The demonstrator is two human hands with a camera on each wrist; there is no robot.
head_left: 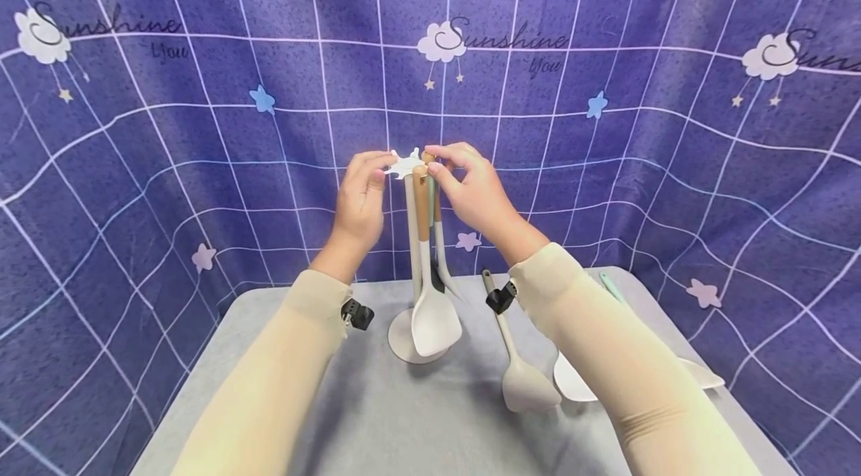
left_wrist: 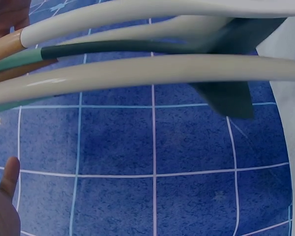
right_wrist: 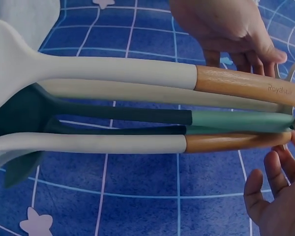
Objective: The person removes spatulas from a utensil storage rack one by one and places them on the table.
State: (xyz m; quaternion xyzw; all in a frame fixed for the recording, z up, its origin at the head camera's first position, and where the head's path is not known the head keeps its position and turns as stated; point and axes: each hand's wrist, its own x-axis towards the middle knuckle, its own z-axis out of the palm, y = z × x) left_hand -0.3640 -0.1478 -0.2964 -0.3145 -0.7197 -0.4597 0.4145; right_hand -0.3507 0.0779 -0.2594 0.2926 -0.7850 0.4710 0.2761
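A white utensil stand [head_left: 412, 237] with a hooked top [head_left: 406, 164] rises from a round base [head_left: 401, 338]. My left hand [head_left: 362, 199] pinches the left side of that top. At its right, my right hand [head_left: 476, 188] pinches the handle end of a white utensil with a wooden handle [right_wrist: 238, 142]; its head is partly hidden. In front hangs a white turner [head_left: 436, 323], its wooden handle [right_wrist: 241, 84] upright and nearest the camera. Between them hang green-handled utensils [right_wrist: 238, 119] with dark heads, mostly covered in the head view.
On the grey table [head_left: 417, 424], right of the stand, lies a beige turner [head_left: 528, 386]. Beside it, a white utensil head [head_left: 572, 380] is partly under my right sleeve. Farther right are a mint handle [head_left: 610, 285] and another pale head [head_left: 702, 374]. A blue patterned cloth [head_left: 336, 72] surrounds the table.
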